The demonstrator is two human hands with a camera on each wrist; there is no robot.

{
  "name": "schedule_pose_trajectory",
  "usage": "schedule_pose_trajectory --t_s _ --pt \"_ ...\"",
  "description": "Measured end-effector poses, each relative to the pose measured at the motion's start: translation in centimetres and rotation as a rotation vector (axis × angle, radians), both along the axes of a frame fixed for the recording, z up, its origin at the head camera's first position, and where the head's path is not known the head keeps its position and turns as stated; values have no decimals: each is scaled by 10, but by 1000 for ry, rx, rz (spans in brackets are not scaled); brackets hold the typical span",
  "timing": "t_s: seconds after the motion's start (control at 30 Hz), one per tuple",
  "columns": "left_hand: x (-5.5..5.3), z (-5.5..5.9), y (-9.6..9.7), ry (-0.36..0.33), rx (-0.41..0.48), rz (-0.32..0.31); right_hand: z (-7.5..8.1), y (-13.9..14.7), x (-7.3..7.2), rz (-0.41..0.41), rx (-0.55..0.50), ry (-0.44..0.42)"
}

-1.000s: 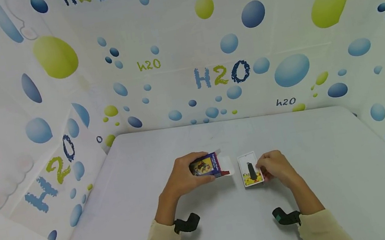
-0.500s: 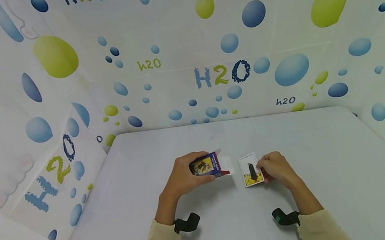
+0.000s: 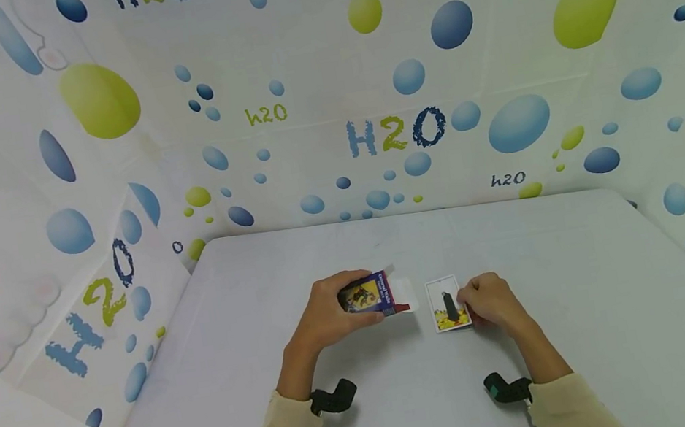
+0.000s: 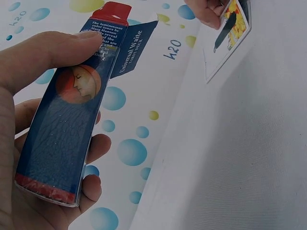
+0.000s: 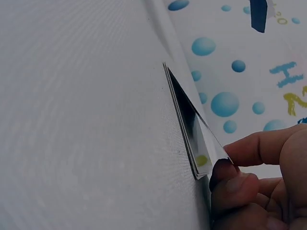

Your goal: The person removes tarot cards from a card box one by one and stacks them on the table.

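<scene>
My left hand (image 3: 321, 320) grips a blue tarot deck box (image 3: 364, 296) above the table, thumb on one side and fingers on the other. Its end flap (image 4: 129, 52), lettered "Universal Waite Tarot Deck", hangs open, pointing towards the cards. A small pile of tarot cards (image 3: 443, 309) lies face up right of the box, the top one showing a dark cloaked figure on yellow. With thumb and finger, my right hand (image 3: 491, 300) pinches the right edge of the top card. In the right wrist view that edge is raised, and the thin pile (image 5: 184, 136) stays flat beneath.
Both hands work over a white table (image 3: 399, 412). A white backdrop (image 3: 305, 49) with blue and green bubbles and H2O lettering rises behind and beside it. Black wrist cameras (image 3: 335, 397) are strapped to both wrists.
My right hand has shifted slightly towards me, and the cards have settled a little lower and flatter. The left hand and box have stayed in place.
</scene>
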State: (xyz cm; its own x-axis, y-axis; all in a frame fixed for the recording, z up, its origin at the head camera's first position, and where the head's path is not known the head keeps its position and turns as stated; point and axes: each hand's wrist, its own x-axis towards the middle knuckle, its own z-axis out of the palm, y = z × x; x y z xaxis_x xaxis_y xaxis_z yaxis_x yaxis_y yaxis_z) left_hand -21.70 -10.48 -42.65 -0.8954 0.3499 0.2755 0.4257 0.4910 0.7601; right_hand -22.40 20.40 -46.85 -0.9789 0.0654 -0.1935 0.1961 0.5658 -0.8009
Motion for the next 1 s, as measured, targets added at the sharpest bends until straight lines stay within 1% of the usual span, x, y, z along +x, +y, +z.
schedule_pose_trajectory --t_s 0.27,0.4,0.53,0.73,0.87,1.0 --pt "0 -1 -1 1 0 6 -3 -2 -1 22 122 32" --pt "0 -1 -1 1 2 8 -2 -5 0 25 157 37" --pt "0 -1 -1 3 -1 11 0 -6 2 20 150 40" --pt "1 0 0 -7 -13 20 -1 -3 0 24 133 52" --pt "1 1 0 -14 -7 19 -2 -1 0 27 104 38" --pt "1 1 0 -11 2 12 -1 2 -1 22 48 20"
